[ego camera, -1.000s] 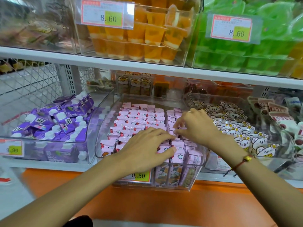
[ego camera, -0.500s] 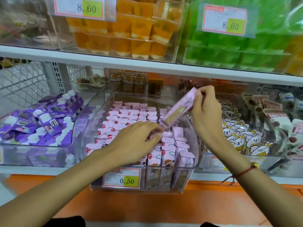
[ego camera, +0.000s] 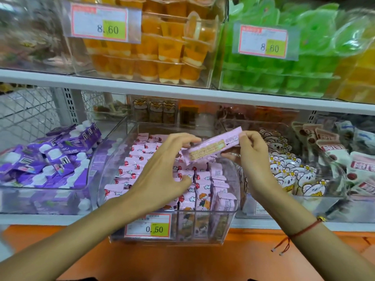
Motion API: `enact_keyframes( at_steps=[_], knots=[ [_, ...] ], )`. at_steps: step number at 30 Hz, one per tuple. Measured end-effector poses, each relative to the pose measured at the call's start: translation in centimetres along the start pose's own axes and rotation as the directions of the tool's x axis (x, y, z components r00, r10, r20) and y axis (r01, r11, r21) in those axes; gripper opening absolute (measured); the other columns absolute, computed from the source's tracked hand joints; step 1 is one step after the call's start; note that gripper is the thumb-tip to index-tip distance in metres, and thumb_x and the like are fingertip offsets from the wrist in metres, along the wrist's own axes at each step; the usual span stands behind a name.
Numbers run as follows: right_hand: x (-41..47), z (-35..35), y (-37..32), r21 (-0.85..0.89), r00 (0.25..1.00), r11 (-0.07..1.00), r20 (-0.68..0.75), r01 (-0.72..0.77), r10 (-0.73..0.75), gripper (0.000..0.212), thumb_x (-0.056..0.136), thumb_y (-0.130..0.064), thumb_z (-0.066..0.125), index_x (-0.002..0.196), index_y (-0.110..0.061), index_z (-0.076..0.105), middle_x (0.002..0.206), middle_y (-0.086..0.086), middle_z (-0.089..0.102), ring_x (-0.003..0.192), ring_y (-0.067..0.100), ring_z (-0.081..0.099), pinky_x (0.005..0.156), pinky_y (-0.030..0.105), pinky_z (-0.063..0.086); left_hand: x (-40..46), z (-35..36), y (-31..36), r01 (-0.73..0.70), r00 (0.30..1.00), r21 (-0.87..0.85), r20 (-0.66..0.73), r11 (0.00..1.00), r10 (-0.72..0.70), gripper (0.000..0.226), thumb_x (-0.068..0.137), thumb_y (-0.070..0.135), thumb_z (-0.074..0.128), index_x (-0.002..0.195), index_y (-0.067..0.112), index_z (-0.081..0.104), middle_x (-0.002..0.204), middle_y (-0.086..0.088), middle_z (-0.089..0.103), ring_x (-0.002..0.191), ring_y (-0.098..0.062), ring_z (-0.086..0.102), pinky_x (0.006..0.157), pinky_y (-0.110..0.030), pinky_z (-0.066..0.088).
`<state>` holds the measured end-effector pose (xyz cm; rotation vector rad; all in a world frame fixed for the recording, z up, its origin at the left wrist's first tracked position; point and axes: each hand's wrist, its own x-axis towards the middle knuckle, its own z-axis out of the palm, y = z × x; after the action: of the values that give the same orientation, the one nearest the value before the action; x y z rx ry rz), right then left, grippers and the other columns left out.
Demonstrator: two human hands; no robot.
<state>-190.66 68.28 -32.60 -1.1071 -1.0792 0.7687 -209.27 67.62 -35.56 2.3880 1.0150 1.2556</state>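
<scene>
my right hand [ego camera: 254, 157] pinching one end of a pink snack packet [ego camera: 215, 146], packet tilted above the clear bin [ego camera: 233, 201] of pink packets, my left hand [ego camera: 162, 175] fingers spread, fingertips just beside the packet's lower end

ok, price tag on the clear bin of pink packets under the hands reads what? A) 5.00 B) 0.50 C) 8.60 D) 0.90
B: the price tag on the front of the clear bin reads 0.50, and the right hand pinches a pink packet just above that bin.
</scene>
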Motion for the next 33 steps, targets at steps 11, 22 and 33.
enact_keyframes(
  at_steps=[11,22,33],
  knots=[
    [-0.2,0.4,-0.3,-0.086,0.995,0.993,0.058,0.086,-0.082,0.016,0.098,-0.029,0.047,0.091,-0.015,0.053,0.079,0.0,0.062,0.065,0.006,0.059,0.053,0.013,0.047,0.7,-1.4,0.5,0.434,0.862,-0.61,0.068,0.663,-0.502,0.025,0.087,0.02,0.065,0.11,0.028,0.065,0.107,0.01,0.069,0.087,0.002,0.066,0.068,-0.019,0.055],
    [-1.4,1.2,0.3,-0.573,0.59,0.168,0.714,0.802,-0.377,0.043,0.09,-0.037,0.051,0.132,-0.025,0.049,0.122,-0.007,0.055,0.114,0.015,0.041,0.089,0.029,0.028,0.8,-1.6,0.9,0.565,0.75,-0.647,0.145,0.511,-0.646,0.023,0.089,0.045,0.057,0.096,0.027,0.07,0.101,-0.001,0.072,0.09,-0.007,0.065,0.05,-0.017,0.049],
    [0.0,-0.2,0.1,-0.13,0.923,0.928,0.218,0.349,-0.316,0.034,0.091,-0.006,0.057,0.112,-0.022,0.036,0.087,-0.012,0.059,0.075,0.003,0.06,0.071,0.019,0.052,2.5,2.0,-2.7,0.187,0.916,0.371,0.268,0.909,-0.298,0.036,0.099,0.026,0.038,0.133,0.024,0.047,0.148,0.005,0.03,0.134,-0.015,0.021,0.107,-0.035,0.023]
  ],
)
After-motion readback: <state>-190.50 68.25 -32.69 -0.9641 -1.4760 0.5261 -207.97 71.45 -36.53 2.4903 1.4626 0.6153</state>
